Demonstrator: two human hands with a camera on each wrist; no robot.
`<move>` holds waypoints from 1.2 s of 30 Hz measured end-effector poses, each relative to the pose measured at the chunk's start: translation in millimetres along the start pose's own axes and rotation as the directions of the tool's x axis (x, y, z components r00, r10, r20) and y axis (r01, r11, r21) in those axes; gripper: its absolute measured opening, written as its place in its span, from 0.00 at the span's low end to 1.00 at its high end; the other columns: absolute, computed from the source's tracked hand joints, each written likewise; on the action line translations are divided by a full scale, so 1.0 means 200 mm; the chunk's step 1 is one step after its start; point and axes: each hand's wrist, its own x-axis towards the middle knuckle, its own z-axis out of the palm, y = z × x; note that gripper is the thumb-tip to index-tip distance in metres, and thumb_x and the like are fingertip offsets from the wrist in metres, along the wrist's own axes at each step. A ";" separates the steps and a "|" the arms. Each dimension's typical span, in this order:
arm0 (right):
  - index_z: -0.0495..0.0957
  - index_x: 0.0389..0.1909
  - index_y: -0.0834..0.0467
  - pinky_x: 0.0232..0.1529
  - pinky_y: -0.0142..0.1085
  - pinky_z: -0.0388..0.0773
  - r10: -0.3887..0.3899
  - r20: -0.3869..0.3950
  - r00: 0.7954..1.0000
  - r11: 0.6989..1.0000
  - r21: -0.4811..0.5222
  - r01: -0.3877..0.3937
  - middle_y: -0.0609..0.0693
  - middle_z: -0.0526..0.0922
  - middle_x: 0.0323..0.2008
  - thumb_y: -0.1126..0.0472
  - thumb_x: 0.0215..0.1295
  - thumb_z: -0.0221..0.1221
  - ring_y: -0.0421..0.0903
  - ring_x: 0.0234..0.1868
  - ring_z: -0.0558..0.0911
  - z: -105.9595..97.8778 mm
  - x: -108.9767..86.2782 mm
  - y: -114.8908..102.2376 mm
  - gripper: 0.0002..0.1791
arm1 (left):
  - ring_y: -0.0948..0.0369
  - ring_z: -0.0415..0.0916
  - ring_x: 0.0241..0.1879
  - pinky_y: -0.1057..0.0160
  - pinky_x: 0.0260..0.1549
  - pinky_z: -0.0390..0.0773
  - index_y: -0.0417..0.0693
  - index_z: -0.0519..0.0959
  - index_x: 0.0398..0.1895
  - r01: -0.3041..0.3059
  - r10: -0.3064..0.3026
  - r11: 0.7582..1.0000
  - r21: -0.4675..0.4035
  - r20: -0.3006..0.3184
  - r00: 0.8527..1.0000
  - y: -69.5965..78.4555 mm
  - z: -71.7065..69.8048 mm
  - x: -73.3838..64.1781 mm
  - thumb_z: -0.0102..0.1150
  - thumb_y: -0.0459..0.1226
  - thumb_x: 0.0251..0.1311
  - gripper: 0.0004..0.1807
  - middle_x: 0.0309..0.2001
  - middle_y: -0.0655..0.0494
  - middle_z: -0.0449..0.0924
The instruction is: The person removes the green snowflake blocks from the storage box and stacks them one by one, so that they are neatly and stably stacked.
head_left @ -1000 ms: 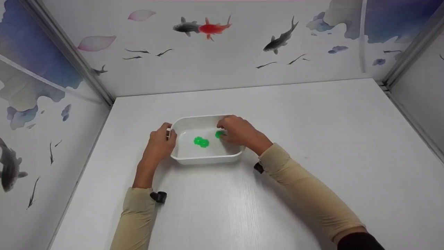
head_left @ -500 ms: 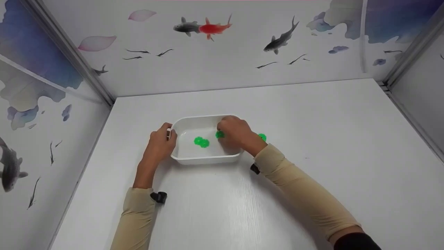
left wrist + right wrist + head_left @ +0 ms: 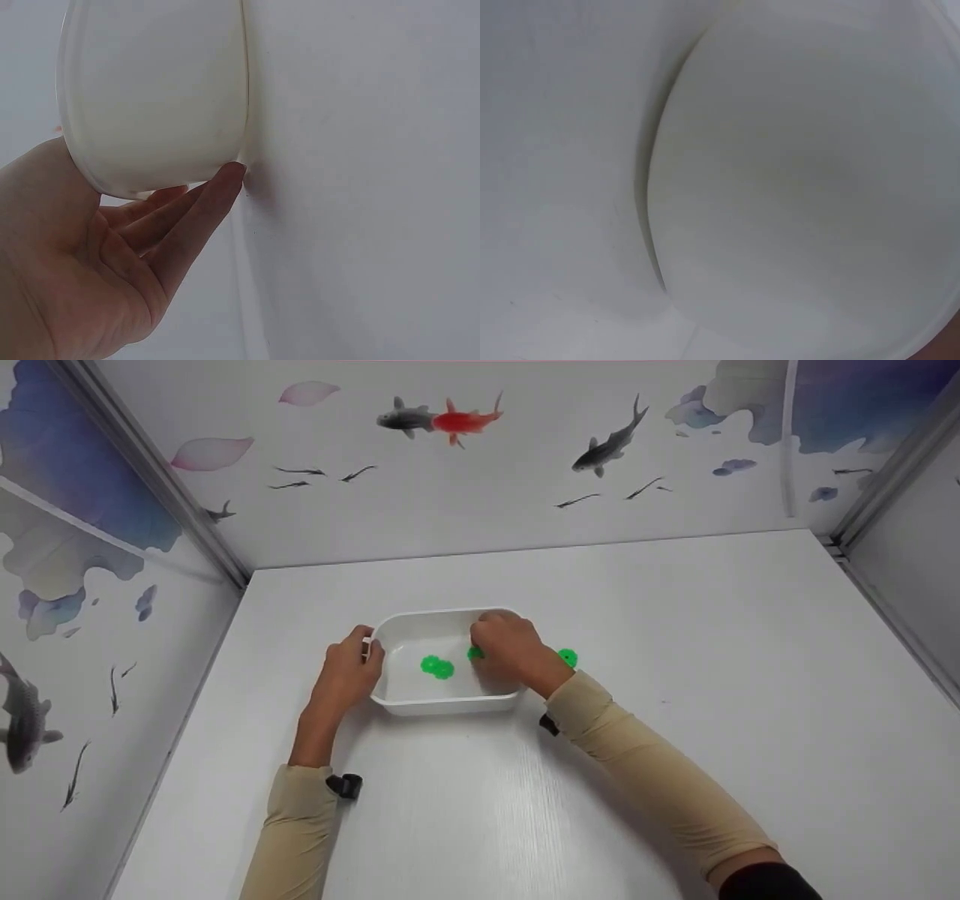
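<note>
In the head view a white plastic basin stands on the table. My left hand grips its left end; in the left wrist view the fingers lie along the outer wall, tips near the bottom edge. My right hand reaches over the right side into the basin, fingers curled at a green piece with a scalloped edge, mostly hidden by the hand. Two joined or overlapping green flower-shaped pieces lie mid-basin. In the right wrist view only the basin's outer wall fills the picture; the fingers are hidden.
Outside the basin, just beyond my right wrist, another green flower-shaped piece with a dark centre lies on the white table. A wall printed with fish closes off the back, with side panels left and right.
My right hand has shifted slightly left and its fingers have closed in over the green piece. The wrist's shift uncovered the green piece outside the basin. The left hand stays put.
</note>
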 end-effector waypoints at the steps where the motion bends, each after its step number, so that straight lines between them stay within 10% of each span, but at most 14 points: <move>1: 0.88 0.43 0.59 0.50 0.49 0.85 0.001 -0.001 1.000 1.000 -0.002 -0.001 0.52 0.85 0.43 0.59 0.75 0.65 0.50 0.43 0.79 0.00 0.00 0.00 0.08 | 0.48 0.85 0.53 0.47 0.53 0.86 0.41 0.70 0.76 0.000 0.000 1.000 0.001 0.001 1.000 0.00 0.00 0.00 0.43 0.45 0.85 0.26 0.61 0.38 0.85; 11: 0.82 0.31 0.58 0.40 0.44 0.74 0.000 -0.002 1.000 1.000 0.003 0.000 0.51 0.80 0.34 0.62 0.66 0.63 0.49 0.37 0.73 0.00 0.00 0.00 0.05 | 0.49 0.86 0.51 0.49 0.51 0.86 0.42 0.71 0.76 -0.002 0.002 1.000 -0.003 0.004 1.000 0.01 -0.01 0.00 0.42 0.45 0.85 0.26 0.59 0.39 0.86; 26: 0.86 0.52 0.59 0.62 0.50 0.80 -0.068 0.011 0.998 0.995 -0.074 0.069 0.54 0.87 0.44 0.58 0.71 0.68 0.53 0.45 0.82 0.00 0.00 -0.01 0.13 | 0.49 0.85 0.51 0.48 0.52 0.86 0.42 0.71 0.76 0.008 -0.008 1.000 0.012 0.009 1.000 0.01 0.00 0.00 0.41 0.45 0.85 0.26 0.59 0.39 0.86; 36: 0.89 0.48 0.55 0.51 0.49 0.81 -0.120 -0.018 0.993 0.990 -0.082 0.118 0.53 0.87 0.40 0.61 0.69 0.68 0.50 0.41 0.80 0.02 0.00 -0.01 0.09 | 0.48 0.84 0.52 0.48 0.54 0.85 0.42 0.70 0.76 0.017 -0.017 1.000 0.019 0.012 1.000 0.01 -0.01 0.00 0.42 0.45 0.85 0.26 0.59 0.39 0.86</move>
